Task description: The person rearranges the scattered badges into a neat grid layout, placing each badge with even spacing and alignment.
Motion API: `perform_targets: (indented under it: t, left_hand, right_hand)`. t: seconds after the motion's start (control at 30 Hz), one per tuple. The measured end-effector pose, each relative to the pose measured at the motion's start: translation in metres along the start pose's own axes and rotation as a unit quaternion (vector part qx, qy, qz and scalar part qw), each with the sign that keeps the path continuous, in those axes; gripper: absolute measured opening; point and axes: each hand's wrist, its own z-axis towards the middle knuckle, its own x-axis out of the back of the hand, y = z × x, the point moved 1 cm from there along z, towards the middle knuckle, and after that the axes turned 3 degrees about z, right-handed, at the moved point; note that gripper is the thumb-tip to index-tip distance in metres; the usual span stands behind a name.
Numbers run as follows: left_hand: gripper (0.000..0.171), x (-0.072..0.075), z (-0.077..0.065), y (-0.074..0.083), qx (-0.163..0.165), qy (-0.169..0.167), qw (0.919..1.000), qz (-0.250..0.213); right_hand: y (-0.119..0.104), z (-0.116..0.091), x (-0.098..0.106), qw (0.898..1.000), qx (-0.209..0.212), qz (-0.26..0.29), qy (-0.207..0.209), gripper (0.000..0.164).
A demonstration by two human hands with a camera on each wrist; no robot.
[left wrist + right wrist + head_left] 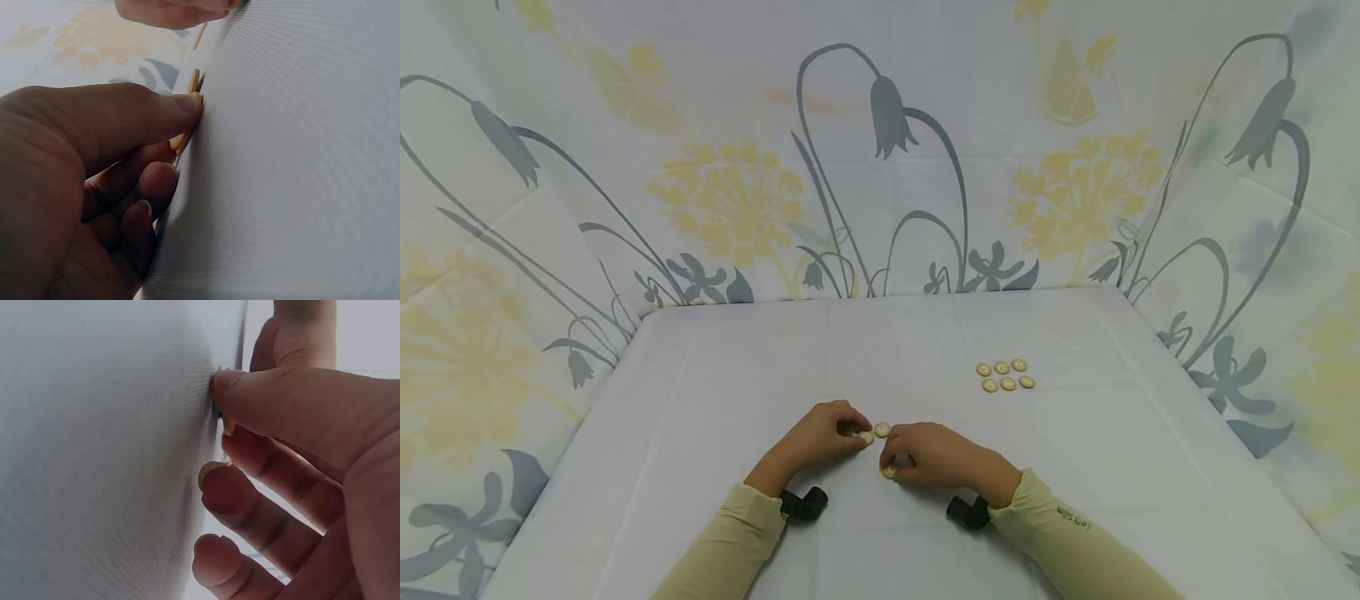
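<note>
My left hand (822,435) pinches a small round tan disc (866,437) between thumb and fingers, low on the white tabletop. In the left wrist view, that disc's edge (177,143) shows under the thumb. Just beyond it lies another disc (882,429), flat on the cloth between the two hands. My right hand (936,454) holds a third disc (888,472) by its fingertips, slightly nearer to me. The right wrist view shows only a sliver of this disc (229,427), the thumb hiding most of it. Markings on the discs are too small to read.
Several matching discs (1008,384) lie in two rows of three, farther back on the right of the white-covered table (737,358). A flower-printed cloth (925,183) rises behind the table and along both sides. Black wrist cameras (806,504) hang under both wrists.
</note>
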Motion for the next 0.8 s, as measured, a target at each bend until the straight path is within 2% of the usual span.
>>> perform_targets:
  t: [0.33, 0.53, 0.8]
  left_hand:
    - [0.016, 0.000, 0.000, -0.001, -0.003, -0.005, 1.0000, -0.004]
    - [0.016, 0.000, -0.001, 0.000, 0.001, -0.005, 1.0000, -0.007]
    - [0.016, 0.000, -0.001, 0.001, -0.003, -0.002, 1.0000, -0.005]
  right_hand:
    - [0.000, -0.003, 0.008, 1.000, -0.018, 0.004, -0.010, 0.017]
    - [0.007, -0.004, 0.010, 0.999, -0.044, 0.015, 0.000, 0.018]
    - [0.018, -0.008, 0.018, 0.998, -0.055, 0.032, 0.021, 0.020]
